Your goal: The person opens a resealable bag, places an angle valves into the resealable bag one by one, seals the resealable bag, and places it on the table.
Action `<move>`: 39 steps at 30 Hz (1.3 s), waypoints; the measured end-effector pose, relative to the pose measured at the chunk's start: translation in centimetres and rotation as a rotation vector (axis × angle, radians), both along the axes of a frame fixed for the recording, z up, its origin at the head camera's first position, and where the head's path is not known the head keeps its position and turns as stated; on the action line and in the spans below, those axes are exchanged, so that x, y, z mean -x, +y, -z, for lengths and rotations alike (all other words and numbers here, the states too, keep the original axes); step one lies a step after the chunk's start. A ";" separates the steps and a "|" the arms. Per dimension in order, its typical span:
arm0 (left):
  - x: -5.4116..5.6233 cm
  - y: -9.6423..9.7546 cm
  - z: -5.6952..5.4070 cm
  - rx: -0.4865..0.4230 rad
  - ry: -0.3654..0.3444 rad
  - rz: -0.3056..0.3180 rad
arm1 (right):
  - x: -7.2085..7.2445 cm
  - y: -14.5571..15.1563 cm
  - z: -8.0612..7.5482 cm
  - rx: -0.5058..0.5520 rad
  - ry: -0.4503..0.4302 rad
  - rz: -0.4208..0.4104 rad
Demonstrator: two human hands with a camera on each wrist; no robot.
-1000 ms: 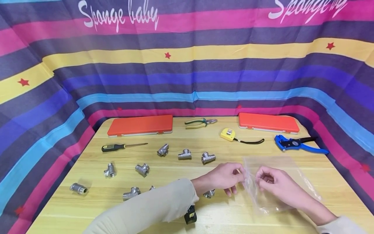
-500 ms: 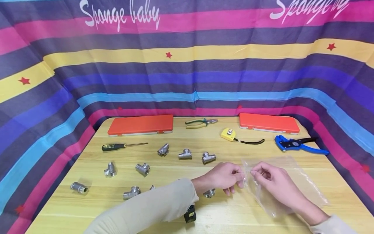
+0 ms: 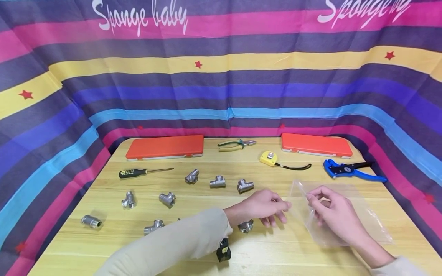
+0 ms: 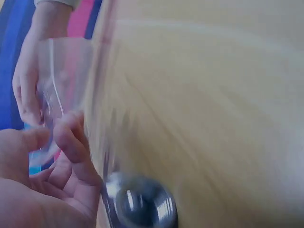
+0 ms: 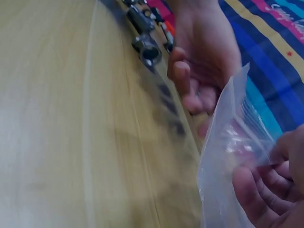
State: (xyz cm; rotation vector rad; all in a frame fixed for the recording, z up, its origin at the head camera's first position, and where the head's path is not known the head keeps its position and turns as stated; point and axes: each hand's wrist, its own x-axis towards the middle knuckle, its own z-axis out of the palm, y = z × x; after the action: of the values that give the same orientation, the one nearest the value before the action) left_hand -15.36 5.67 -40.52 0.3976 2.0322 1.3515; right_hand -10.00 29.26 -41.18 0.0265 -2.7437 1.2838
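A clear zip-lock plastic bag [image 3: 367, 209] hangs from my right hand [image 3: 340, 214], which pinches it near its opening between thumb and fingers. My left hand [image 3: 260, 207] is at the bag's left edge. In the left wrist view its thumb and forefinger stand apart in front of the bag [image 4: 71, 61]. The right wrist view has the bag [image 5: 221, 156] overlapping the left fingers, and its ridged zip strip shows. Below the left hand lies a metal tee pipe fitting [image 3: 246, 227], partly covered; the left wrist view shows the round mouth of a fitting [image 4: 142, 204].
Several more tee fittings [image 3: 167, 199] are spread over the left and middle of the wooden table. A screwdriver [image 3: 134, 173], pliers [image 3: 238, 144], tape measure [image 3: 269, 158], blue wire stripper [image 3: 353, 170] and two red cases [image 3: 165, 146] lie behind. A striped cloth [image 3: 228, 88] surrounds the table.
The left fingers have loosened from the bag's edge and spread. My right hand has kept its pinch and shifted slightly right, with the bag's opening edge now standing up more.
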 end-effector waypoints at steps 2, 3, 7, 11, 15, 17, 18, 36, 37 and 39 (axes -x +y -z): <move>-0.3 0.3 0.0 -0.020 -0.043 0.032 | 0.0 -0.6 0.0 0.050 -0.029 -0.006; -0.4 0.5 0.0 -0.027 -0.062 0.042 | 0.0 -0.9 0.0 0.069 -0.042 -0.008; -0.4 0.8 0.1 -0.049 -0.082 0.037 | -0.1 -1.6 0.1 0.148 -0.141 -0.025; -0.1 0.7 0.0 -0.066 -0.075 0.014 | -0.4 -1.5 0.4 0.215 -0.253 -0.115; 0.2 0.4 0.1 -0.045 -0.070 -0.004 | -0.3 -0.7 0.5 0.309 -0.322 -0.225; 0.2 0.2 0.0 -0.018 -0.061 -0.017 | -0.1 -0.2 0.5 0.338 -0.347 -0.248; 0.3 0.1 0.0 -0.005 -0.054 -0.019 | -0.1 0.1 0.5 0.346 -0.363 -0.248; 1.2 -0.9 -0.1 -0.014 0.143 -0.069 | -0.3 0.4 -0.3 0.305 -0.354 -0.163; 1.2 -0.7 -0.1 -0.031 0.146 -0.054 | -0.3 0.1 -0.1 0.307 -0.351 -0.160; 1.0 -0.4 -0.1 -0.052 0.138 -0.021 | -0.3 -0.3 0.3 0.304 -0.339 -0.175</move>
State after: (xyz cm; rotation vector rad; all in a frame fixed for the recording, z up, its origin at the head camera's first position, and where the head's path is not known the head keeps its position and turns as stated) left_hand -16.39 5.29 -40.46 0.5065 2.1215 1.4263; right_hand -9.65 28.96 -41.44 0.0248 -2.8283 1.9009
